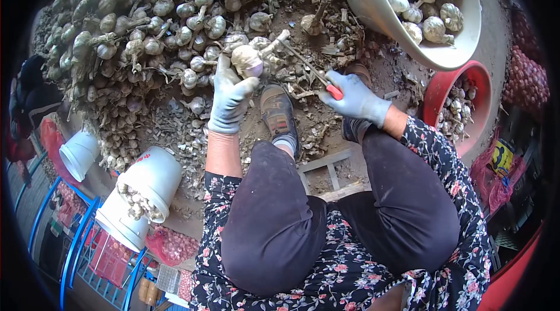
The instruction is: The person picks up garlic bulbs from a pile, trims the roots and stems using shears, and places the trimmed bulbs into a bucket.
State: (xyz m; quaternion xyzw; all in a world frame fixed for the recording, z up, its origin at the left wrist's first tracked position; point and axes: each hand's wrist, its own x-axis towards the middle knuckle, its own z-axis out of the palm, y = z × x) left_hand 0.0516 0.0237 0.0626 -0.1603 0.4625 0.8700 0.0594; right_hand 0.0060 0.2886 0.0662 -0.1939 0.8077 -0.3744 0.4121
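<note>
While your gloved left hand grasps a garlic bulb between thumb and fingers, the bulb sits at about one o'clock from that palm, its stem running out toward two o'clock. Your right hand, clenched around the red handle of a slim metal tool, is the farther one: from it, the bulb lies between nine and ten o'clock. The tool's long axis points to between ten and eleven, so it crosses the stem's line at a steep angle, with its tip just beside the stem's outer end; whether they touch, you cannot tell from here. The garlic heap spreads from nine to twelve o'clock beyond your left hand.
</note>
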